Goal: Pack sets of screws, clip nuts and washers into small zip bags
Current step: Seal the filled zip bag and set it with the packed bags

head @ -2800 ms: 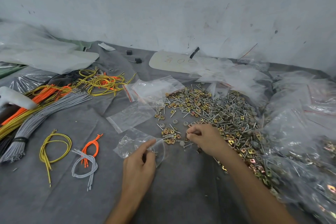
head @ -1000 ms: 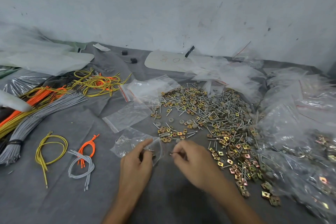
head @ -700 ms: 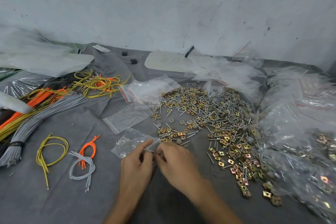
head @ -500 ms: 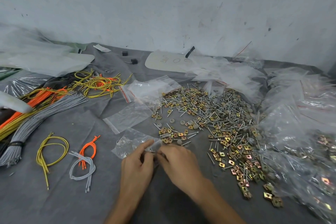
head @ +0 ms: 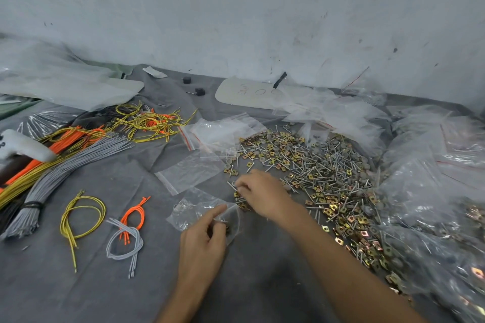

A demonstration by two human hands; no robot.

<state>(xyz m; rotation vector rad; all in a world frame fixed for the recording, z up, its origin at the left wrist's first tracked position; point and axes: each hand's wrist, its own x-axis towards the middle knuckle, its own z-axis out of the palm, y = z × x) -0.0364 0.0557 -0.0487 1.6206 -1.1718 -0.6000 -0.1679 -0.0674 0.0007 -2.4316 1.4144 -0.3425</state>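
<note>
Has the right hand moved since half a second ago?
Yes. The right hand has left the mouth of the zip bag and reached up to the near edge of the screw pile.

**One head-worn camera, tilted down over the table**

The only view comes from a wide-angle camera on the person's head. It faces forward and tilts down. Both forearms come in from the near edge, the right one out of the lower right corner. The left hand (head: 202, 241), pinching a clear bag (head: 194, 207), and the slightly blurred right hand (head: 265, 193) sit just below the middle, close to the lens. The grey-covered table (head: 78, 291) fills the lower two thirds. The pale wall (head: 236, 13) on its far side fills the top. Wire bundles (head: 65, 157) run out at the left edge. A heap of screws (head: 322, 165) and piled plastic bags (head: 433, 178) reach the right edge. The table's far edge bows across the picture.
</note>
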